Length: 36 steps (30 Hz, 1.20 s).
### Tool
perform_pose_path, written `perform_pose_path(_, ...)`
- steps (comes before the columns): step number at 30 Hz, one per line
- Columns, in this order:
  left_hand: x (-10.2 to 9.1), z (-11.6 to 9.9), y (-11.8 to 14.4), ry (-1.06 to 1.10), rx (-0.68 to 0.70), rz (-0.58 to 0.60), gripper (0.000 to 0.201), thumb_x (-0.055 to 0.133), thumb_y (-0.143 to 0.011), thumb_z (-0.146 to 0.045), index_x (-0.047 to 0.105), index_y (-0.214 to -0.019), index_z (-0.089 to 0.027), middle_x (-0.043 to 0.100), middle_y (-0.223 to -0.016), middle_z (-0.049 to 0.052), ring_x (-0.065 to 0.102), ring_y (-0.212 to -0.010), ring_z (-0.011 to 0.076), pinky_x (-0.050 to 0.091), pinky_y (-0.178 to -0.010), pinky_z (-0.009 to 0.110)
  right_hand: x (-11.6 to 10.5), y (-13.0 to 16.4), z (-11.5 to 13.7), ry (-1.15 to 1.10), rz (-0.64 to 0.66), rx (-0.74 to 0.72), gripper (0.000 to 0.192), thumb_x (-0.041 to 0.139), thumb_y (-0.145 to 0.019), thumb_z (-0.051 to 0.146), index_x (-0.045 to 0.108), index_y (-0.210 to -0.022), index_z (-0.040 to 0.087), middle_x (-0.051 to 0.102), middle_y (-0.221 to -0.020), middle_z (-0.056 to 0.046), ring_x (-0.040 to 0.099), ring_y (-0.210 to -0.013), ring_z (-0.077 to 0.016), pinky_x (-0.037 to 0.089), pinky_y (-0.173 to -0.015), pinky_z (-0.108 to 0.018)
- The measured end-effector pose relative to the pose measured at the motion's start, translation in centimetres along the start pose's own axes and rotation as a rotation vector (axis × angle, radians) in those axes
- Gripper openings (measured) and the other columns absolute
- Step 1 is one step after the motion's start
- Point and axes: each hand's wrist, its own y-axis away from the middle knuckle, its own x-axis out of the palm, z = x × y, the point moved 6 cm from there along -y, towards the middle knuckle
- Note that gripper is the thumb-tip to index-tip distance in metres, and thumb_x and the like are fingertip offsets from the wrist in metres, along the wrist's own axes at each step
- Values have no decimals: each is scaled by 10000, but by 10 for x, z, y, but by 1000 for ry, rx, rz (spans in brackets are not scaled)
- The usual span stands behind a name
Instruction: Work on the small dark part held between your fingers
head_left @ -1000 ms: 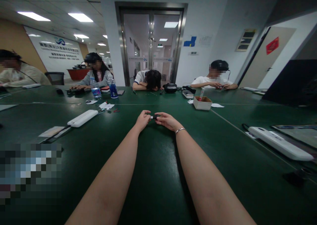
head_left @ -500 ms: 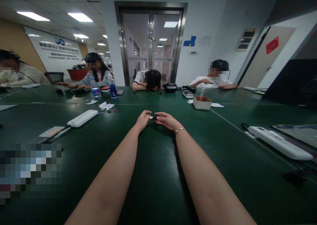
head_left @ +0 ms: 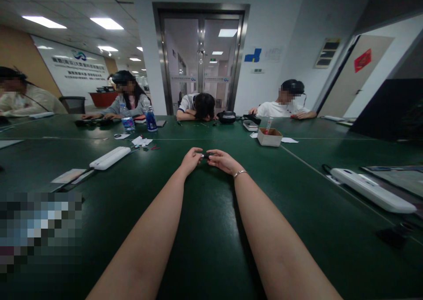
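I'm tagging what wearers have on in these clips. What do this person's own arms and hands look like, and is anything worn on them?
Both forearms are bare, with no sleeves in view. The left hand wears no glove, ring or watch that shows. The right hand is also ungloved; a thin silver-coloured bracelet circles its wrist. No markings or cables show on either arm.
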Motion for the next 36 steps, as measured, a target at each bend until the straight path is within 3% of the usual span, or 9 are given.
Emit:
perform_pose_path(19, 2, -1, 2, -24, -28, 7, 237, 426, -863, -257, 567, -1003, -129, 503, -607, -18, 443, -486, 79, 352, -465, 188, 0, 0, 0, -8, -13, 1, 264, 652, -736, -6, 633, -954, 142, 662, -808, -42, 654, -679, -121, 557, -701, -237)
perform_pose_path(31, 1, -1, 2, -49, -17, 5, 259, 512, -781, -179, 559, -1035, -161, 538, -708, -10, 472, -526, 73, 364, -476, 182, -1, -1, -1, 7, -1, 6, 264, 647, -746, 4, 627, -968, 147, 656, -810, -36, 650, -683, -113, 552, -695, -226)
perform_pose_path(36, 2, -2, 2, -46, -8, 37, 247, 473, -800, -189, 566, -1025, -148, 520, -615, -24, 454, -490, 75, 362, -481, 187, 1, 0, 0, 30, 5, 4, 285, 659, -729, -6, 629, -964, 152, 636, -769, -12, 646, -695, -108, 558, -725, -235)
